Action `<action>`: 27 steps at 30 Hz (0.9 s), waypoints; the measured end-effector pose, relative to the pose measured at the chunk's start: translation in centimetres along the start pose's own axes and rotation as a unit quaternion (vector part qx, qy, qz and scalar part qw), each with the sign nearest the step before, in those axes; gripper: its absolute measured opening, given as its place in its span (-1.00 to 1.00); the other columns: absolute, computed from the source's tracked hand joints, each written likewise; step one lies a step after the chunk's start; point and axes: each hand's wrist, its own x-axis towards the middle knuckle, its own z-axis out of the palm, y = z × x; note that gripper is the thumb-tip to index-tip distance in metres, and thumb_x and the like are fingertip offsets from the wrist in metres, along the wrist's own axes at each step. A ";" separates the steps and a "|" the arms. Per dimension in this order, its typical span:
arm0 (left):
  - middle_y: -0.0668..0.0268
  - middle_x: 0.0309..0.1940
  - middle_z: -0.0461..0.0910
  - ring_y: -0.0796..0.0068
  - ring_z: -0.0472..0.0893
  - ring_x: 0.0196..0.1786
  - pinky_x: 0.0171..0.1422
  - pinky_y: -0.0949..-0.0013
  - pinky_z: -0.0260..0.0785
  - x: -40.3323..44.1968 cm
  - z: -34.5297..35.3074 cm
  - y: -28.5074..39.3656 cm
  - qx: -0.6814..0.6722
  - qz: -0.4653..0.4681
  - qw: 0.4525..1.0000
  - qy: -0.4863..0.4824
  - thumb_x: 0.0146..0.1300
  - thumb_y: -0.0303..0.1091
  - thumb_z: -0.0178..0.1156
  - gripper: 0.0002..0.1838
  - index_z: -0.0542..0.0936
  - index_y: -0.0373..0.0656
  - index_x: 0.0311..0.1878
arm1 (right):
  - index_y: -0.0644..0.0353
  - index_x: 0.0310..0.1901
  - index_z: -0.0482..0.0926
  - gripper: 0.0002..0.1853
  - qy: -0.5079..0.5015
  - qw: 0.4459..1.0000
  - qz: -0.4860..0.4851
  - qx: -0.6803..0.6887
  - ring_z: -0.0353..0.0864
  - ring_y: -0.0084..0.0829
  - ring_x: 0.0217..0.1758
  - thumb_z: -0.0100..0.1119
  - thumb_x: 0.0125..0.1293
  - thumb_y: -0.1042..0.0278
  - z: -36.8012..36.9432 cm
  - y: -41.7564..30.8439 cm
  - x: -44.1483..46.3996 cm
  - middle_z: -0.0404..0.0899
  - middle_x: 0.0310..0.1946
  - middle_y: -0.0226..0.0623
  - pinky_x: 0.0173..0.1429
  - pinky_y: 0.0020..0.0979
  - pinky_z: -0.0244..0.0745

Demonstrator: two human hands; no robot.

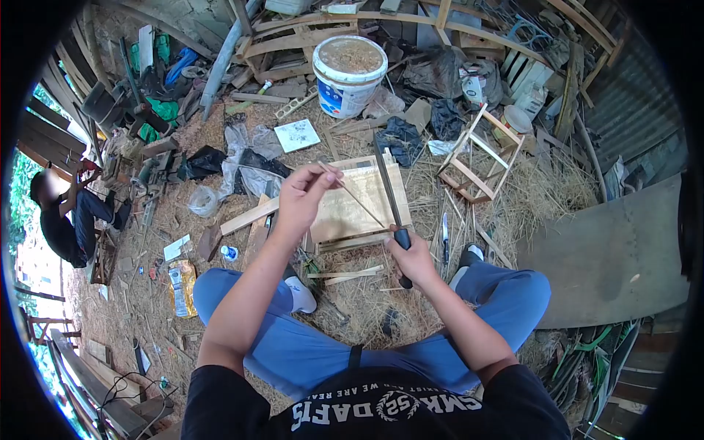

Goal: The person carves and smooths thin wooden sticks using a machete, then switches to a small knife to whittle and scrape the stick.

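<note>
My left hand (309, 192) pinches the upper end of a thin bamboo strip (359, 199), which slants down to the right. Its lower end comes close to the base of a long-bladed knife (389, 176); whether they touch I cannot tell. Closed round the knife's black handle, my right hand (414, 258) keeps the dark blade pointing up and away from me. Beneath both hands is a low wooden stool or bench (334, 220) with a pale flat top. Thin strips of wood (352, 276) lie on the ground between my feet.
A smaller knife (445, 233) rests by my right foot. Ahead stands a white bucket (350, 86) filled with shavings. A wooden frame (480, 158) sits at the right, near a large flat sheet (609, 253). Another person (66, 213) sits far left.
</note>
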 end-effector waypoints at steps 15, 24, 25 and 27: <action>0.27 -0.24 0.71 0.61 0.73 -0.19 -0.16 0.40 0.54 -1.9 0.5 -4.6 0.248 0.010 0.969 0.008 0.46 -0.48 0.36 -0.89 0.68 -0.31 -0.04 | 0.28 -0.14 0.64 -0.58 -0.030 0.985 -0.095 -0.143 0.55 -0.34 -0.53 0.31 0.49 -0.03 0.9 3.2 0.3 0.55 -0.55 -0.24 -0.35 -0.24 0.47; -0.14 -0.25 0.63 -0.31 0.62 -0.18 -0.10 -0.16 0.45 -2.4 2.0 -1.6 0.503 0.056 0.861 -0.043 0.62 -0.32 -0.02 -0.80 0.50 -0.23 -0.10 | 0.25 -0.07 0.67 -0.60 -0.026 0.986 -0.077 -0.149 0.50 -0.44 -0.49 0.33 0.49 0.00 0.7 2.2 -0.7 0.53 -0.53 -0.32 -0.33 -0.29 0.44; -0.11 -0.28 0.63 -0.28 0.63 -0.19 -0.11 -0.16 0.45 -2.3 2.0 -1.2 0.548 0.051 0.834 -0.043 0.61 -0.30 -0.01 -0.79 0.48 -0.24 -0.12 | 0.22 0.01 0.69 -0.65 -0.031 0.986 -0.070 -0.150 0.44 -0.60 -0.53 0.33 0.52 0.06 0.6 2.2 -0.8 0.48 -0.55 -0.48 -0.41 -0.39 0.37; -0.08 -0.30 0.62 -0.26 0.63 -0.20 -0.11 -0.17 0.44 -2.2 1.8 -0.8 0.592 0.049 0.803 -0.049 0.60 -0.28 0.01 -0.78 0.47 -0.24 -0.15 | 0.22 0.01 0.68 -0.65 -0.030 0.986 -0.086 -0.140 0.43 -0.61 -0.56 0.32 0.53 0.05 0.6 2.3 -0.9 0.47 -0.57 -0.48 -0.44 -0.39 0.37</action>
